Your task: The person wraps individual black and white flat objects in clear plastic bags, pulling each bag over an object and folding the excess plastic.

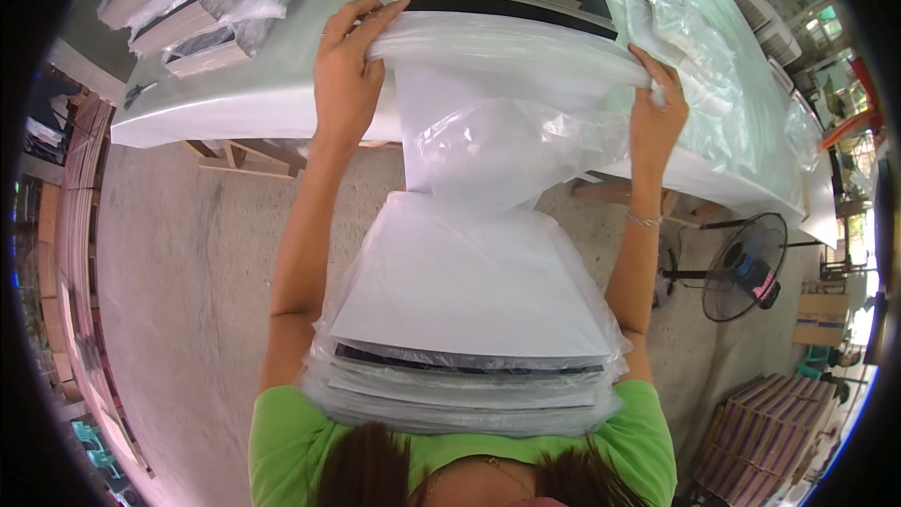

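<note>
My left hand (347, 70) grips the left end of a gathered clear plastic bag (507, 42), its fingertips close to the edge of a stack of black and white boards (516, 7). At the other end, my right hand (660, 103) has its fingers curled round the same plastic. The bag stretches between both hands in front of the stack, and a crumpled, shiny part hangs below. Closer to my body lies a pile of flat boards in clear plastic (460, 394), with a white sheet (469, 291) on top. What supports this pile is hidden.
Several plastic-wrapped bundles (197, 19) lie on the covered table (235, 113) at the far left. Loose clear plastic (690, 47) lies on its right side. A black fan (746, 268) stands to the right, above stacked brown bundles (765, 432) on the floor.
</note>
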Motion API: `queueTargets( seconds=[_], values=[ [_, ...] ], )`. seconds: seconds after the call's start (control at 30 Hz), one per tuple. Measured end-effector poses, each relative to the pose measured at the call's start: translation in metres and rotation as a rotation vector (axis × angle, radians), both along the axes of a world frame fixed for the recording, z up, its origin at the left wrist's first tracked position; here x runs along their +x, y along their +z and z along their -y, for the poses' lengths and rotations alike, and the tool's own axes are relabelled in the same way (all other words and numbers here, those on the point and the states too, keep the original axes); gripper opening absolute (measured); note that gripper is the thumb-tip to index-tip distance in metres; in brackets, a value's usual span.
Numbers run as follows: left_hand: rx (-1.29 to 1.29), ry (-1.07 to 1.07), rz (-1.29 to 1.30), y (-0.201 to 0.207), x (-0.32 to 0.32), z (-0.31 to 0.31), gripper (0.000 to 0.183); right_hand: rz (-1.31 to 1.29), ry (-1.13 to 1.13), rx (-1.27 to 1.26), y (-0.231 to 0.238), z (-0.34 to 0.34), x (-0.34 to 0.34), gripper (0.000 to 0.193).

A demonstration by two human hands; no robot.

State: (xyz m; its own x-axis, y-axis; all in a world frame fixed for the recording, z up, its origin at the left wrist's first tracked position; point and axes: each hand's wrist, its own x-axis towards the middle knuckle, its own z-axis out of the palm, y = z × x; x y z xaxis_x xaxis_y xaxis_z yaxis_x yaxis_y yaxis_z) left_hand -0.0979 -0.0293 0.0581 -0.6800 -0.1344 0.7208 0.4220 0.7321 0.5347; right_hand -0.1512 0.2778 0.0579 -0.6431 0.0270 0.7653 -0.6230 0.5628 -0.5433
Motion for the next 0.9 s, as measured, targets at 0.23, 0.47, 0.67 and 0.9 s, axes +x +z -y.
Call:
queueTargets(
  seconds=[0.23,0.47,0.67,0.9],
  values=[
    [1.005,-0.592,0.378,0.02,0.031,0.011,0.041,0.632,0.56,-0.839,0.006,-0.029,0.03,0.034],
    [1.111,-0.781,0.686,-0.03,0.06,0.034,0.043,0.985,0.805,-1.119,-0.031,-0.035,0.052,0.035],
    [1.161,-0.535,1.1,-0.163,0.089,0.068,0.026,1.358,0.691,-0.845,-0.12,-0.057,0.082,0.027],
    [1.188,-0.447,0.918,-0.203,0.102,0.015,0.017,1.332,0.395,-0.372,-0.208,-0.066,0.093,0.02]
  ],
)
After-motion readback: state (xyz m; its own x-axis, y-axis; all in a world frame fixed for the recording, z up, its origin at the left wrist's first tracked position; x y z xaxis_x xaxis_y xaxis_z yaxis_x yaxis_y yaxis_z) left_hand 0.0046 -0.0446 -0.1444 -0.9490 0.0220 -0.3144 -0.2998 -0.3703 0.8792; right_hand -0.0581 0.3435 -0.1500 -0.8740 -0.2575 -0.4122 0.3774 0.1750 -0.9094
